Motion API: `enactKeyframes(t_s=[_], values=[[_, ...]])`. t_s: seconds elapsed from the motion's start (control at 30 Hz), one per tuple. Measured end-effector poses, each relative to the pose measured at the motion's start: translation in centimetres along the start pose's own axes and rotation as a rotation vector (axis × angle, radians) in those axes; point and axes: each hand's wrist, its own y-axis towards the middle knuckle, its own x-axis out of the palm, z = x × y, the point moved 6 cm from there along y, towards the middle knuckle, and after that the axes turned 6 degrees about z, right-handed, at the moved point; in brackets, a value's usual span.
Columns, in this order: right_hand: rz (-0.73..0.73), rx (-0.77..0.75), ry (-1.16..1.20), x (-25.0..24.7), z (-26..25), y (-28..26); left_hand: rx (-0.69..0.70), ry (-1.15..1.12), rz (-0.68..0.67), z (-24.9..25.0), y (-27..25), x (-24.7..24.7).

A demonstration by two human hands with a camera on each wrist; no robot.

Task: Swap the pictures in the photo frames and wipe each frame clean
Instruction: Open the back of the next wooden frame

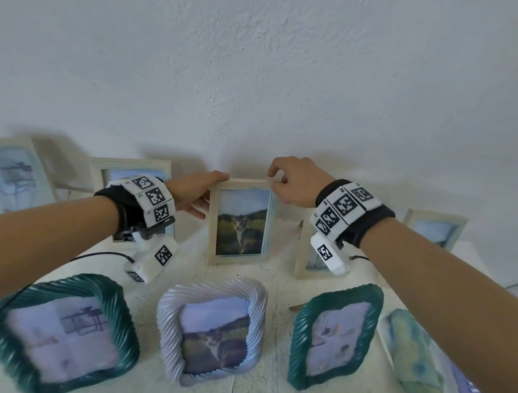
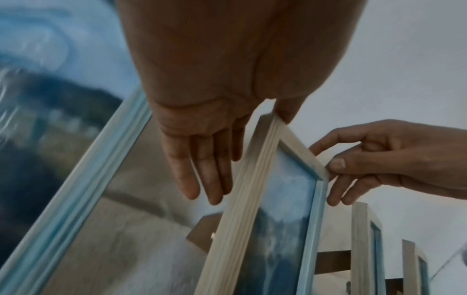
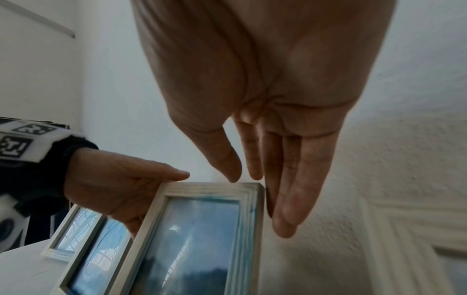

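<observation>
A light wooden frame [image 1: 240, 223] with a cat picture stands upright at the back middle of the white table [image 1: 278, 279]. My left hand [image 1: 203, 193] holds its top left corner, thumb on the top edge and straight fingers down the side. My right hand [image 1: 274, 182] pinches the top right corner between thumb and fingers. In the left wrist view the wooden frame [image 2: 252, 199] runs edge-on under my left hand [image 2: 202, 169], with the right hand [image 2: 366, 163] at the far corner. In the right wrist view the wooden frame [image 3: 202, 189] lies below my right hand [image 3: 265, 175].
Other wooden frames stand along the wall [image 1: 5, 177] [image 1: 131, 169] [image 1: 436, 227], one just right of the held frame [image 1: 304, 256]. In front stand two teal ribbed frames [image 1: 54, 335] [image 1: 333, 334] and a pale ribbed one [image 1: 212, 327]. A yellow-green cloth [image 1: 416, 357] lies at the right edge.
</observation>
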Motion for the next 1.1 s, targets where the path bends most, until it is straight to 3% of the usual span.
enactKeyframes(t_s=[0.13, 0.23, 0.33, 0.47, 0.57, 0.67, 0.93, 1.03, 1.1], values=[[0.104, -0.018, -0.144, -1.2, -1.5, 0.3, 0.2, 0.241, 0.059, 3.1, -2.5, -2.3], [0.237, -0.081, -0.24, -2.4, -4.9, 0.9, 0.362, 0.227, 0.105, 6.3, -5.4, -5.1], [0.182, -0.2, -0.147, -1.8, -9.0, 2.3, 0.419, 0.212, 0.212, 8.0, -7.5, -9.0], [0.038, -0.295, -0.128, 0.9, -13.4, 5.3, 0.312, 0.501, 0.331, 6.2, -7.4, -14.1], [-0.028, -0.295, -0.181, 2.8, -15.0, 7.5, 0.159, 0.753, 0.371, 2.9, -6.4, -16.6], [-0.098, -0.28, -0.237, 4.5, -15.4, 9.1, 0.076, 0.863, 0.366, -0.3, -5.6, -18.0], [-0.119, -0.294, -0.249, 4.3, -15.8, 8.5, 0.205, 0.663, 0.262, -1.1, -7.2, -18.6], [-0.044, -0.29, -0.12, 0.4, -15.9, 5.8, 0.317, 0.567, 0.282, 1.2, -10.0, -18.8], [0.01, -0.256, 0.098, -2.4, -15.5, 3.6, 0.398, 0.419, 0.33, 2.9, -12.3, -18.9]])
